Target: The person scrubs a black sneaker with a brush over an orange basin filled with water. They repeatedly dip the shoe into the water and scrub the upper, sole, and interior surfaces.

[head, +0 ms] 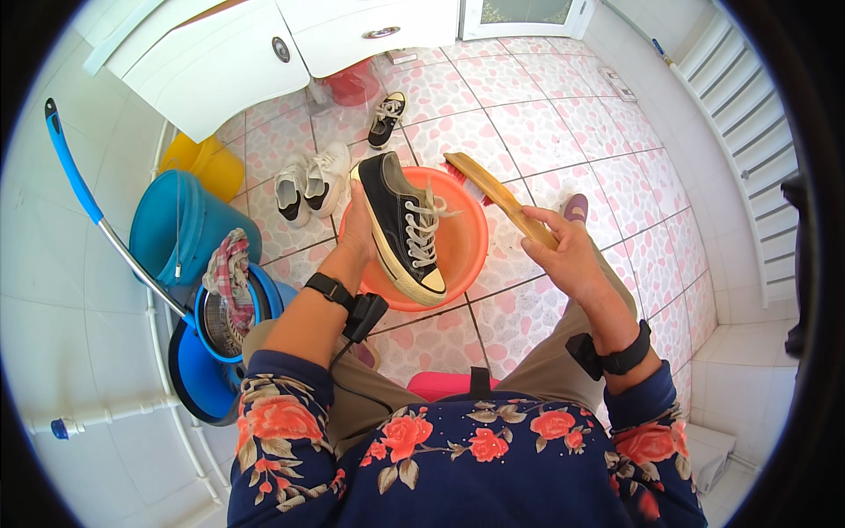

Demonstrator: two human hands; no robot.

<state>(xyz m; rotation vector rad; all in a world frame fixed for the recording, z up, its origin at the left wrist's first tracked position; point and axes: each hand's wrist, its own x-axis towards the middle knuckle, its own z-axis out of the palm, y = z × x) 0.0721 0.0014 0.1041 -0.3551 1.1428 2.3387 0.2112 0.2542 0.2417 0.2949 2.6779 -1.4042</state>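
Observation:
My left hand [358, 221] grips a black canvas sneaker [397, 218] by its side, with white laces and a cream rubber sole and toe cap. The sneaker is tilted over an orange plastic basin [470, 264] on the floor, its toe pointing toward me. In my right hand [569, 254] is the handle of a wooden scrub brush [500, 195]. Its red and white bristles face down and to the left, just beyond the basin's right rim and apart from the sneaker. The basin's inside is partly hidden behind the sneaker.
A second black sneaker [387, 120] and a pair of white sneakers [320, 178] stand beyond the basin. To the left are a teal bucket [155, 224], a yellow bucket [221, 168] and a blue mop bucket [198, 376] with a mop handle [76, 165]. White cabinets [218, 66] line the far side.

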